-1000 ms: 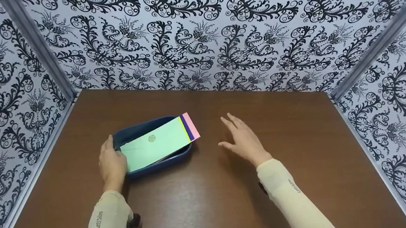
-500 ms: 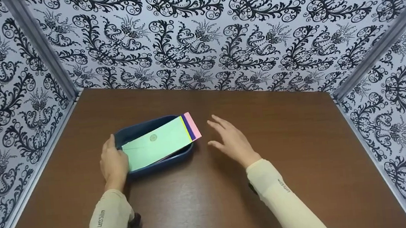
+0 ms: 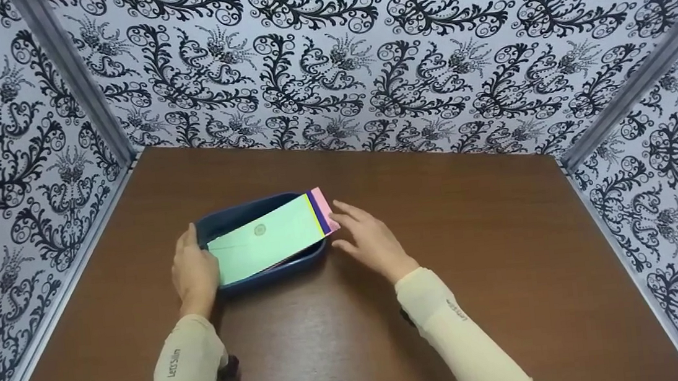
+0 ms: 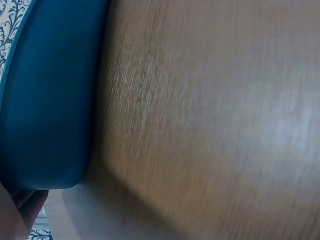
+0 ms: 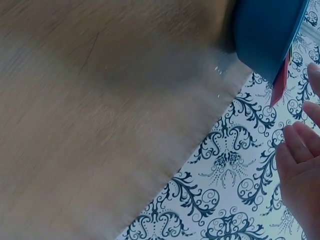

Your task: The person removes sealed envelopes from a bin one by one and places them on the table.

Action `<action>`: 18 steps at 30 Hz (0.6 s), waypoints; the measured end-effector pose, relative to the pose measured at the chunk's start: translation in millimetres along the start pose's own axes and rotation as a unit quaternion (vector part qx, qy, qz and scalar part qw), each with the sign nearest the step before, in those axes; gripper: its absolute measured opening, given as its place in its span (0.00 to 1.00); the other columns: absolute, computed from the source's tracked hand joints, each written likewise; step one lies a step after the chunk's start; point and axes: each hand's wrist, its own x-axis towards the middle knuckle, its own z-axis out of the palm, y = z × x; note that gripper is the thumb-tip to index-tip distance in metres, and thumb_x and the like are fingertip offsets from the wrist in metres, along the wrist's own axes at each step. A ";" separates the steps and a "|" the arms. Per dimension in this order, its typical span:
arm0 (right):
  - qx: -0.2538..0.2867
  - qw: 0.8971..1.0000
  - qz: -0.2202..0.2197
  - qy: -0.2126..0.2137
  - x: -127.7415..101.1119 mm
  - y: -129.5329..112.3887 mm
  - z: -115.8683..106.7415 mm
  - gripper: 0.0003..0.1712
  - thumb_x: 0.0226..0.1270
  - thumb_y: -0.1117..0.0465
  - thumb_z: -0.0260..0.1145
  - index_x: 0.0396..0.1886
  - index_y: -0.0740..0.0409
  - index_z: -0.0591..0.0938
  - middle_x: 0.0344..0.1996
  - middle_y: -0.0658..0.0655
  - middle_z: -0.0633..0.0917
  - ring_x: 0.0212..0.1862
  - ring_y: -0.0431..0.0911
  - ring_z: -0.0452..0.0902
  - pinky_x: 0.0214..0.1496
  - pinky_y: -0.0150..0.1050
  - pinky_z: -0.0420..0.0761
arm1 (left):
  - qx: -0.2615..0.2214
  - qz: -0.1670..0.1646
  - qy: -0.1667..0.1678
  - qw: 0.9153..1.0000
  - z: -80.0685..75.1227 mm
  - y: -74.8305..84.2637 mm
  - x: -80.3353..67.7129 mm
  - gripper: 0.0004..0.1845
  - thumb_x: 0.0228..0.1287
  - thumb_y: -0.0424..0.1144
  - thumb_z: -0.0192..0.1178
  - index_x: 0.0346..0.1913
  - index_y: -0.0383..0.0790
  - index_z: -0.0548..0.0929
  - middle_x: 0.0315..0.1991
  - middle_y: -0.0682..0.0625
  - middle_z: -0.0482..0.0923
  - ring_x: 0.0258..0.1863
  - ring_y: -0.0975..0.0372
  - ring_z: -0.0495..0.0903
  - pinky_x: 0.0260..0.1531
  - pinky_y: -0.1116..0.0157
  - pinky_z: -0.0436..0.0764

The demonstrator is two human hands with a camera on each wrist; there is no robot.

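Nearest the viewer, two forearms in cream sleeves reach forward over a brown wooden table [image 3: 440, 205].

The left hand [image 3: 195, 273] rests against the near left end of a dark blue tray [image 3: 235, 211]. Its fingers lie close together and bend lightly over the tray's rim, with the thumb up along the left side. How firmly it grips cannot be told. In the left wrist view the tray's blue outer wall [image 4: 45, 100] fills the left side, sitting flat on the wood, with a bit of the hand at the bottom corner.

The tray sits left of the table's centre. A stack of coloured envelopes [image 3: 266, 238] lies slanted in it. The top one is pale green with a small round mark. Yellow, purple and pink edges fan out beneath it at the far right end, which sticks out past the tray's rim.

The right hand [image 3: 369, 240] is just right of the tray, palm down, fingers straight and slightly spread. Its fingertips [image 3: 341, 210] are at the pink edge of the stack; whether they touch it is not clear. In the right wrist view the fingers [image 5: 300, 145] show relaxed and holding nothing, near the tray's underside.

Beyond the table, walls [image 3: 363, 57] papered in black and white scrollwork close in on three sides.
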 end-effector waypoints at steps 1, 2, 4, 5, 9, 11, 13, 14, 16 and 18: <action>-0.002 1.000 -0.002 -0.001 0.6 -1.0 1.0 0.30 0.65 0.54 0.71 0.66 0.56 0.78 0.73 0.55 0.72 0.72 0.51 0.70 0.73 0.46 0.70 | 0.001 0.001 -0.001 1.000 0.0 0.3 0.2 0.33 0.73 0.29 0.41 0.80 0.42 0.53 0.78 0.38 0.55 0.67 0.38 0.69 0.66 0.41 0.69; -0.004 1.000 -0.003 -0.003 1.2 -2.2 1.9 0.30 0.65 0.53 0.71 0.65 0.56 0.78 0.72 0.55 0.72 0.72 0.51 0.70 0.73 0.46 0.70 | 0.002 0.002 -0.002 1.000 0.3 0.2 0.5 0.33 0.73 0.29 0.41 0.80 0.42 0.52 0.78 0.38 0.55 0.67 0.38 0.69 0.66 0.41 0.69; -0.011 1.000 -0.013 -0.005 2.6 -4.0 3.7 0.29 0.65 0.53 0.70 0.65 0.56 0.79 0.72 0.55 0.73 0.71 0.51 0.71 0.72 0.46 0.71 | 0.003 0.005 0.002 1.000 0.7 0.1 0.5 0.33 0.72 0.29 0.41 0.79 0.42 0.53 0.78 0.38 0.56 0.65 0.38 0.71 0.64 0.41 0.71; -0.014 1.000 -0.020 -0.005 3.3 -4.8 4.7 0.29 0.66 0.54 0.70 0.64 0.57 0.79 0.71 0.55 0.73 0.70 0.51 0.72 0.72 0.46 0.72 | 0.004 0.006 0.005 1.000 1.0 -0.1 0.3 0.34 0.72 0.29 0.41 0.79 0.41 0.53 0.77 0.38 0.57 0.64 0.38 0.72 0.63 0.41 0.72; -0.026 0.999 -0.043 -0.002 6.0 -6.7 8.9 0.27 0.66 0.54 0.70 0.63 0.58 0.80 0.70 0.56 0.75 0.69 0.51 0.73 0.70 0.45 0.74 | 0.005 0.011 0.015 1.000 2.1 -0.4 -0.3 0.33 0.71 0.28 0.42 0.79 0.40 0.55 0.77 0.37 0.58 0.63 0.38 0.73 0.61 0.42 0.73; -0.029 0.998 -0.048 -0.004 7.4 -7.4 11.0 0.27 0.66 0.54 0.70 0.63 0.58 0.80 0.70 0.56 0.75 0.69 0.51 0.73 0.70 0.45 0.74 | 0.005 0.010 0.014 1.000 2.2 -0.2 0.0 0.34 0.71 0.28 0.42 0.79 0.40 0.54 0.77 0.37 0.58 0.64 0.38 0.72 0.62 0.42 0.73; -0.032 0.998 -0.049 -0.009 9.1 -8.2 12.9 0.27 0.66 0.54 0.69 0.63 0.57 0.80 0.70 0.55 0.75 0.69 0.50 0.73 0.70 0.44 0.74 | 0.008 0.008 0.010 1.000 2.2 -0.2 0.6 0.34 0.71 0.28 0.42 0.79 0.41 0.53 0.77 0.37 0.57 0.64 0.38 0.72 0.63 0.42 0.73; -0.034 0.998 -0.049 -0.012 10.2 -8.6 13.7 0.27 0.67 0.54 0.69 0.63 0.57 0.80 0.70 0.55 0.75 0.70 0.50 0.73 0.70 0.43 0.74 | 0.009 0.007 0.008 1.000 2.0 0.0 0.9 0.34 0.71 0.28 0.41 0.79 0.41 0.53 0.77 0.37 0.57 0.64 0.38 0.72 0.62 0.42 0.73; -0.037 0.998 -0.053 -0.017 12.4 -9.8 15.1 0.26 0.67 0.54 0.69 0.63 0.57 0.80 0.70 0.55 0.75 0.70 0.49 0.73 0.70 0.42 0.74 | 0.013 0.005 0.004 1.000 1.3 0.4 1.2 0.34 0.71 0.28 0.41 0.79 0.41 0.52 0.77 0.37 0.57 0.63 0.38 0.72 0.62 0.42 0.73; -0.042 0.997 -0.057 -0.018 15.0 -11.0 16.3 0.26 0.67 0.54 0.69 0.63 0.57 0.80 0.69 0.55 0.76 0.69 0.49 0.73 0.70 0.42 0.74 | 0.017 0.003 0.001 1.000 1.0 0.4 1.9 0.34 0.71 0.28 0.41 0.80 0.41 0.52 0.77 0.37 0.56 0.63 0.38 0.73 0.62 0.42 0.73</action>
